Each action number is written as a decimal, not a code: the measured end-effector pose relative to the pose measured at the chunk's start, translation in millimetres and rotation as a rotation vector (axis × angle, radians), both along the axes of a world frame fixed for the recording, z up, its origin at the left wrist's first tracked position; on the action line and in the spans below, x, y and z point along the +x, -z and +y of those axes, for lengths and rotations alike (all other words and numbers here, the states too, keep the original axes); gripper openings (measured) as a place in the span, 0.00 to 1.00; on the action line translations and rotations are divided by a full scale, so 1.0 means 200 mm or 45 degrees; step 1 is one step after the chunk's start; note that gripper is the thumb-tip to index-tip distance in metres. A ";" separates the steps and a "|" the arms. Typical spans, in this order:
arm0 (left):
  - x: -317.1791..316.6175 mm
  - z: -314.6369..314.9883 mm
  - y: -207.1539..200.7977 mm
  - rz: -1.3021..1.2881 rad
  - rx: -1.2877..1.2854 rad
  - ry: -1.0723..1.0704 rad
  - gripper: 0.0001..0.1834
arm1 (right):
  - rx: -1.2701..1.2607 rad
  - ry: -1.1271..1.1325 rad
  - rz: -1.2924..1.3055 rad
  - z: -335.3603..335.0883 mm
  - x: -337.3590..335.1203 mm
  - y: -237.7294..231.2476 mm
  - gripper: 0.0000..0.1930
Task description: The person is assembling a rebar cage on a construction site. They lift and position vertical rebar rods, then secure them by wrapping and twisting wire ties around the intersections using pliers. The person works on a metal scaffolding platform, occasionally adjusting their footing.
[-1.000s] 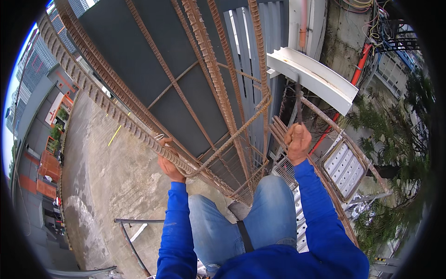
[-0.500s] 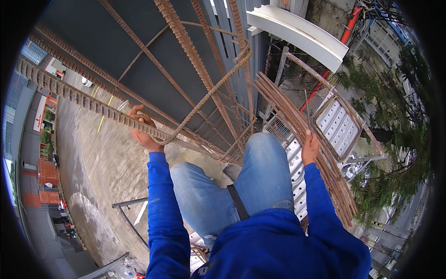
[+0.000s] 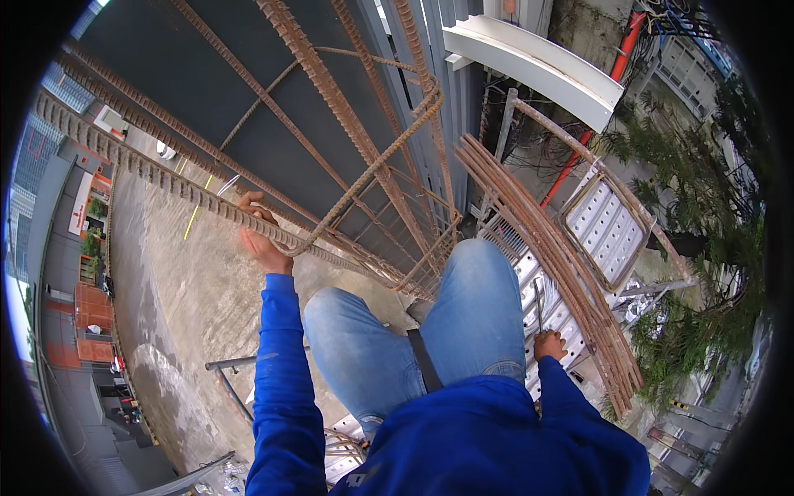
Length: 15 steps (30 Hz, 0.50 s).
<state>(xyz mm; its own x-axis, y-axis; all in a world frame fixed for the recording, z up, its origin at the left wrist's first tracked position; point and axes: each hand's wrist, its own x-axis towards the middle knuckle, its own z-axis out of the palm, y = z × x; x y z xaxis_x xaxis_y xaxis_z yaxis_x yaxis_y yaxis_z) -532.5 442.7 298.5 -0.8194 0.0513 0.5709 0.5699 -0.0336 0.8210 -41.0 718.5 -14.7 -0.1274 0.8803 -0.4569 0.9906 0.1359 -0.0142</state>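
My left hand (image 3: 263, 240) is closed around a thick, rusty ribbed rebar (image 3: 157, 172), close to where a bent stirrup (image 3: 368, 180) meets it. Both belong to a tall rebar cage standing in front of me. On my right side, low beside my thigh, my right hand (image 3: 549, 345) grips a thin metal rod (image 3: 538, 302) that points upward from the fist. What the lower end of the rod looks like is hidden by the fingers. A bundle of long rusty rebars (image 3: 562, 269) lies just to the right of that hand.
Perforated metal scaffold planks (image 3: 536, 285) lie under me and to the right, with a framed hatch panel (image 3: 608, 227) beside a rusty scaffold pipe (image 3: 571, 140). A dark panel (image 3: 207, 74) stands behind the cage. Tree branches (image 3: 695, 306) reach in at right; concrete ground (image 3: 182, 273) lies far below.
My right hand has come down and back toward my hip with the thin metal rod, away from beside the rebar bundle. My left hand keeps its place on the rebar.
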 end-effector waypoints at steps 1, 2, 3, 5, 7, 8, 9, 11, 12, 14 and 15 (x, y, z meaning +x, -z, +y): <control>0.01 0.00 -0.01 -0.028 -0.039 -0.028 0.16 | 0.030 -0.055 -0.059 0.01 -0.04 -0.02 0.20; 0.00 0.01 -0.02 0.013 0.029 -0.036 0.16 | 0.092 -0.058 0.043 0.04 -0.07 -0.02 0.20; -0.01 0.02 -0.01 0.060 0.104 -0.047 0.16 | 0.158 -0.065 0.150 0.10 -0.14 -0.03 0.20; -0.04 0.06 -0.04 0.165 0.028 -0.101 0.18 | 0.239 -0.078 0.700 0.35 -0.35 0.04 0.17; -0.04 -0.01 -0.03 0.161 -0.085 -0.139 0.18 | 0.118 -0.130 1.567 0.52 -0.90 -0.34 0.17; -0.06 0.02 -0.02 0.161 -0.131 -0.116 0.18 | 0.073 -0.109 1.778 0.71 -1.13 -0.45 0.17; -0.07 -0.03 -0.01 0.163 -0.199 -0.136 0.19 | -0.115 -0.118 1.871 0.78 -1.41 -0.73 0.17; -0.02 -0.04 -0.04 0.073 -0.226 -0.116 0.18 | -0.373 -0.275 2.139 0.70 -1.84 -1.34 0.26; 0.02 -0.03 -0.07 -0.061 -0.186 -0.093 0.19 | -0.478 -0.351 2.244 0.73 -2.00 -1.55 0.29; 0.04 -0.03 -0.16 -0.134 -0.155 -0.176 0.20 | -0.771 -0.451 2.484 0.68 -2.25 -1.93 0.33; 0.03 -0.04 -0.21 -0.084 -0.169 -0.270 0.21 | -0.728 -0.569 2.683 0.64 -2.34 -2.09 0.31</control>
<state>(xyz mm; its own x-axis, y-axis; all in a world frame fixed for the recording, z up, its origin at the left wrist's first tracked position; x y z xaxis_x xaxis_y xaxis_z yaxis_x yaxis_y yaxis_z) -526.3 435.2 340.9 -0.8552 -0.0548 0.5154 0.4975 0.1915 0.8460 -509.0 846.7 403.1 -0.7234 0.5272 0.4458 -0.5848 -0.1247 -0.8015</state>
